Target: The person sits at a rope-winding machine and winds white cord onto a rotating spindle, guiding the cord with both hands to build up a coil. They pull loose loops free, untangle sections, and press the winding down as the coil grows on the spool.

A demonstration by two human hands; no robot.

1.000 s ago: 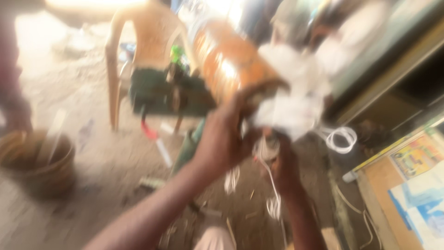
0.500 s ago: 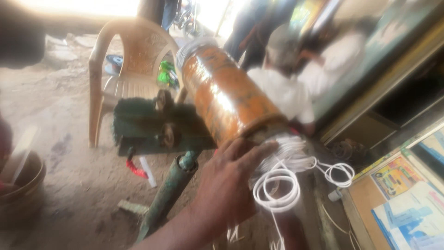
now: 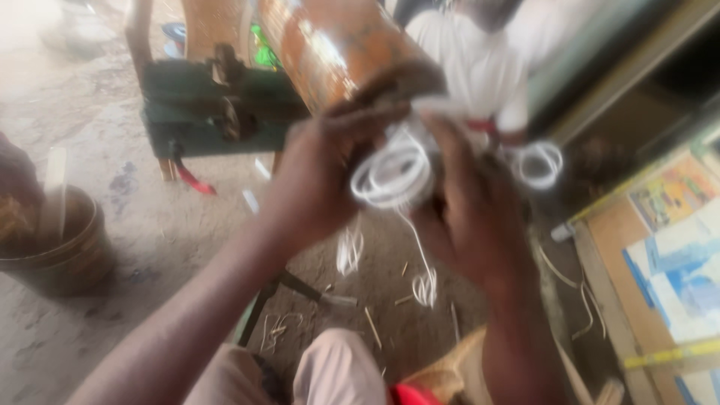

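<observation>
Two hands up at the middle of the view, both closed around the near end of a big rusty orange-brown cylinder (image 3: 337, 52) that slants away toward the top. The left hand (image 3: 315, 176) wraps its fingers up over the cylinder's dark rim, gripping from the left side. The right hand (image 3: 465, 217) cups in from the right, fingers curled about the same end. Between the two palms sits a coil of white cord (image 3: 394, 172), several loops bunched together and pressed against the cylinder's mouth, both hands touching it. One strand drops from the coil straight down to a small white tangle (image 3: 425, 286) hanging over the dirt floor. Whether either hand pinches the cord itself or only the cylinder, I cannot tell, the picture is blurred there.

Off to the right, a second white loop of cord (image 3: 541, 163) lies apart from the hands. Behind the left hand stands a dark green machine block (image 3: 217, 105) on legs. Far left, a round brown bucket (image 3: 71, 259) on the ground with a pale stick in it. Past the cylinder, another person in a white shirt (image 3: 480, 67). Along the right edge, a wooden bench (image 3: 607, 262) with blue and white printed sheets.
</observation>
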